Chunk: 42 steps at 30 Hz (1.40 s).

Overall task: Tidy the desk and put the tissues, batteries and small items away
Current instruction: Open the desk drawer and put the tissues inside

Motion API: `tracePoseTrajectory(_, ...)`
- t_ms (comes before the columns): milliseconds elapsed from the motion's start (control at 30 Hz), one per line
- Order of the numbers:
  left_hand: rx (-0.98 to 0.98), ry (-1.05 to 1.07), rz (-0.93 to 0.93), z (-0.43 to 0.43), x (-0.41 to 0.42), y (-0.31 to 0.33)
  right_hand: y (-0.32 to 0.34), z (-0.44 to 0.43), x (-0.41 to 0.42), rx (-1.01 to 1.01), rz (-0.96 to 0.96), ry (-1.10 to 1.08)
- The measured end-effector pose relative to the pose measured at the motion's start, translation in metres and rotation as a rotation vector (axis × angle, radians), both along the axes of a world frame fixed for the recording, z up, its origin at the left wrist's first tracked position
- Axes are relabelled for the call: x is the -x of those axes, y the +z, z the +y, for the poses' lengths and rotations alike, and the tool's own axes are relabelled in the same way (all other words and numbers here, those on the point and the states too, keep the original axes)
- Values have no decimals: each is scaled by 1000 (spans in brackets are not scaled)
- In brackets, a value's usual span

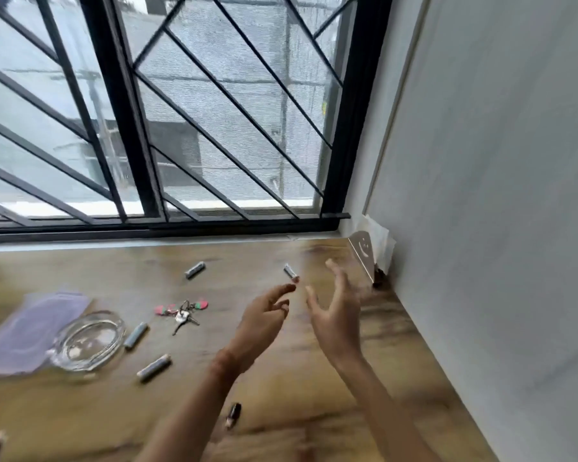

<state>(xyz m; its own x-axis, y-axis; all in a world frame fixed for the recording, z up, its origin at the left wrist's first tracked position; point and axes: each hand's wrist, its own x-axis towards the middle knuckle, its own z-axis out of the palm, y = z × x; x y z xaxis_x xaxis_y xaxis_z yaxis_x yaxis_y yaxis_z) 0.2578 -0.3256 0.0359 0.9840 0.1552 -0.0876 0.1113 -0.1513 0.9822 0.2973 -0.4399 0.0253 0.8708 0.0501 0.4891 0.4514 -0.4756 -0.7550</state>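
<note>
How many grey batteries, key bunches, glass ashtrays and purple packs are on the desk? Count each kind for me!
Grey batteries: 4
Bunch of keys: 1
Glass ashtray: 1
Purple pack: 1
Total: 7

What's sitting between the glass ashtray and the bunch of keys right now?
One battery lies between the glass ashtray and the keys, close beside the ashtray's rim. The head view shows it.
</note>
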Motion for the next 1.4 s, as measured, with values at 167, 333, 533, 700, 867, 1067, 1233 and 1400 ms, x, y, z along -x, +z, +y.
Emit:
tracePoseTrajectory(167,79,112,11,17,68,-16,-10,17,65,-17,41,80)
tracePoseTrajectory(333,198,190,9,32,136,-28,-25,29,126,49,112,175)
tracePoseTrajectory(533,341,170,76,49,204,-47,-43,36,198,65,224,255)
tracePoseTrajectory(700,458,151,100,64,261,-71,-63,40,263,52,279,203)
tracePoseTrajectory(867,631,249,338,66,323,-117,-95,46,325,30,308,91)
tracePoseTrajectory(1067,1224,613,569,77,351,-178,-156,60,331,-977,1331,-131)
tracePoseTrajectory(1233,1394,784,467,82,328,-205,-200,60,302,-1482,1414,-293)
tracePoseTrajectory(1400,1491,819,311,69,310,-226,-219,59,281,-1667,1246,-160)
